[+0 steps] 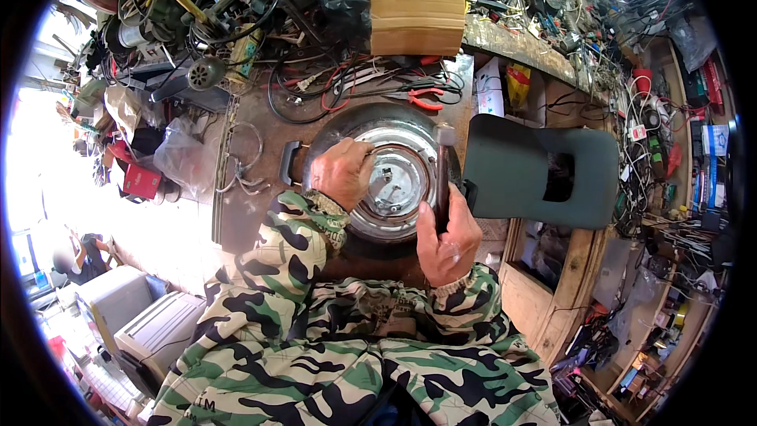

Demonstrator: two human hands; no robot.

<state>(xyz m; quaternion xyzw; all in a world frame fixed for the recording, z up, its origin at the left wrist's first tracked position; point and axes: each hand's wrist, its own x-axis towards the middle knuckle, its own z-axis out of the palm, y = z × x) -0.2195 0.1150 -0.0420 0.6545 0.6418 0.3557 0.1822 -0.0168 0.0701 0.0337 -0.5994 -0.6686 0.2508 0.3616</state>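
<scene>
A round black pot [327, 132] lies bottom up on the bench, its underside showing bright metal rings and a silver round plate [394, 185] with small fittings at the centre. A black side handle [290, 162] sticks out at its left. My left hand [341, 173] rests over the left part of the metal rings, fingers curled together. What they pinch, if anything, is hidden. My right hand [451, 241] is wrapped round the dark handle of a hammer [443, 177], held upright along the pot's right side with its metal head at the far end.
Beyond the pot lie red-handled pliers [426, 99] and tangled cables [296, 110]. A cardboard box [418, 22] stands farther back. At right is a dark green plastic seat [509, 166]. Cluttered shelves [670, 268] line the right; a clear plastic bag [185, 154] hangs at left.
</scene>
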